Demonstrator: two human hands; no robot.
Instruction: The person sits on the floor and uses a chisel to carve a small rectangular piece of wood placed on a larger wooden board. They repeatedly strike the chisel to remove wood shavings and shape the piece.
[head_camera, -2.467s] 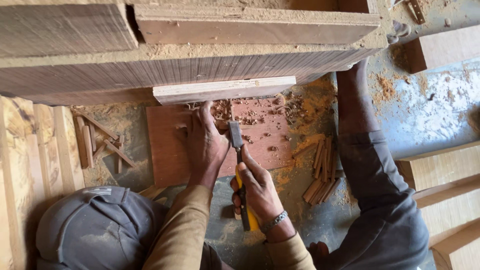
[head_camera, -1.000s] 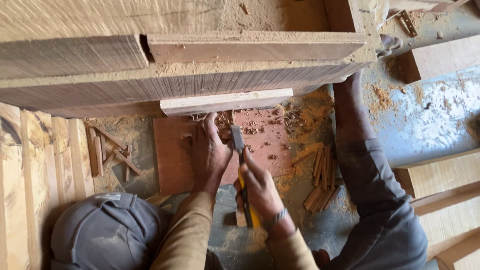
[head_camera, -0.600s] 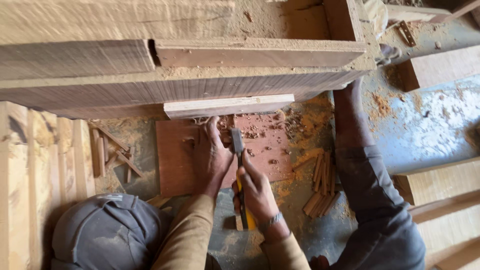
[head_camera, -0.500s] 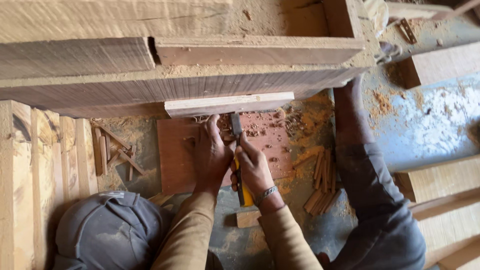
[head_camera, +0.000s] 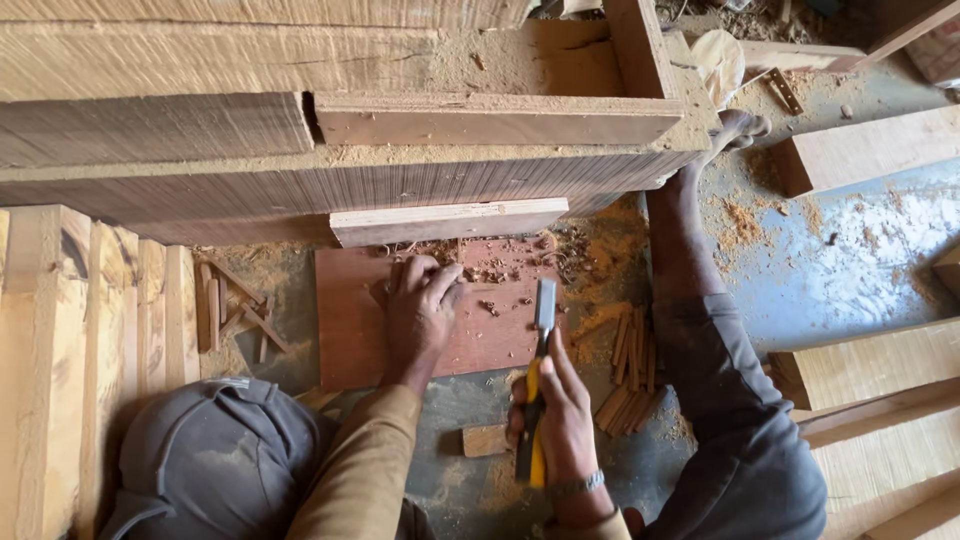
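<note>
While the left hand (head_camera: 418, 312) is pressing flat on the red board (head_camera: 345, 330), the right hand (head_camera: 560, 420) is gripping the chisel (head_camera: 541, 340), readying another paring cut needing a steady push

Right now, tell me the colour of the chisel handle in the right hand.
Yellow and black, seen in the head view: chisel gripped by the right hand.

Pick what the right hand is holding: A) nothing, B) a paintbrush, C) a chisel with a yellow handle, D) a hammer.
C: the right hand grips a chisel with a yellow handle, its metal blade over the reddish board, while the left hand rests flat on that board.
</note>
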